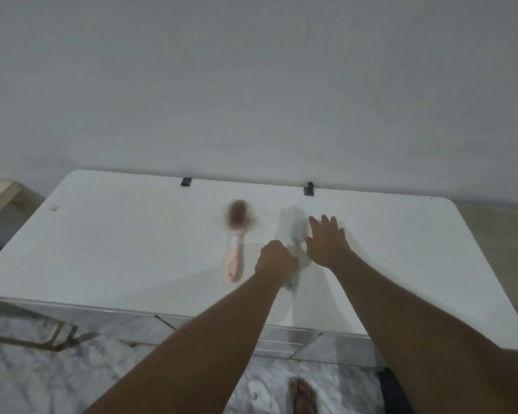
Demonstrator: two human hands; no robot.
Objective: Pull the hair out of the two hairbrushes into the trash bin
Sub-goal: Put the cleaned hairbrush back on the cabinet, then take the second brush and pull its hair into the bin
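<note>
Our left hand (277, 258) grips the pale green plastic hairbrush (295, 225) by its handle. Our right hand (326, 239), fingers spread, rests on its head.

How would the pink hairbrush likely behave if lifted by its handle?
The pink hairbrush probably stays stiff; it looks like plastic. Likely light, given the slim handle. The hair in its bristles looks fluffy and might shed.

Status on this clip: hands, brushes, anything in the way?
Left hand grips pale green brush by the handle. Right hand open at its head. Pink brush lies on table, hair in it. No bin in view; nothing blocking.
</note>
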